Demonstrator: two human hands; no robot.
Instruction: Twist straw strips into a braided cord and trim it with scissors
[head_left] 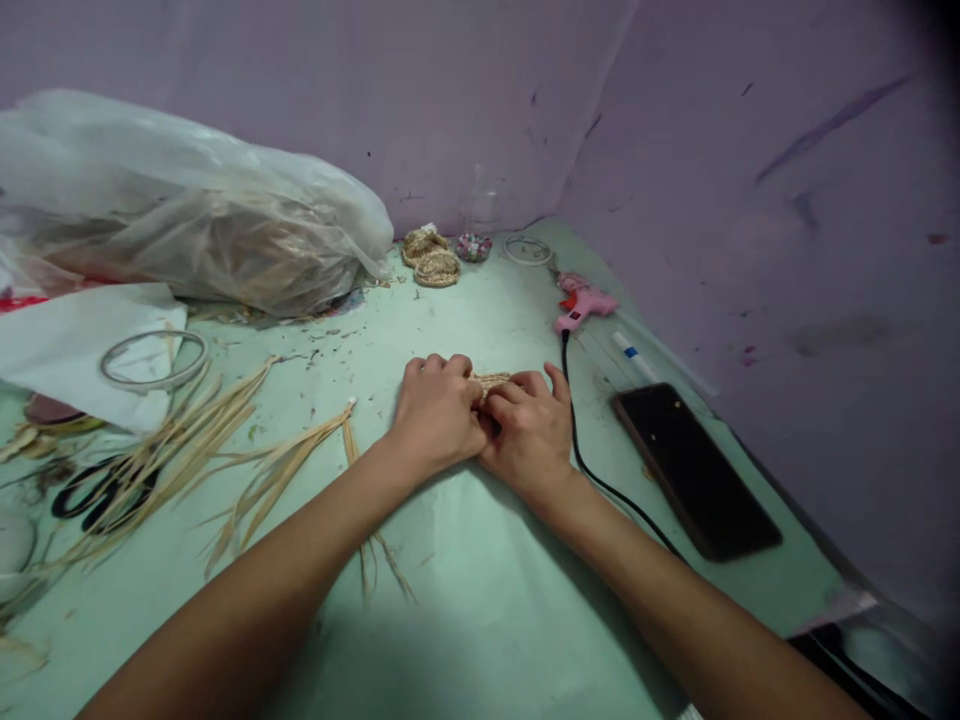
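Both of my hands meet over a small braided straw piece (491,380), of which only a strip shows between them at the far side. My left hand (439,410) is closed on its left part, fingers curled over the top. From the right, my right hand (529,425) pinches the same piece, its index finger partly raised. Most of the straw piece is hidden by my fingers. Left of my hands lies a bundle of dry straw strips (292,465), tied at its upper end, with a larger bundle of straw strips (202,430) beyond it.
A pink glue gun (581,305) with a black cord, a marker (634,357) and a phone (697,470) are on the right. Woven straw pieces (436,267) sit at the back. Scissors (97,495), a metal ring (154,383) and a large plastic bag (225,210) occupy the left.
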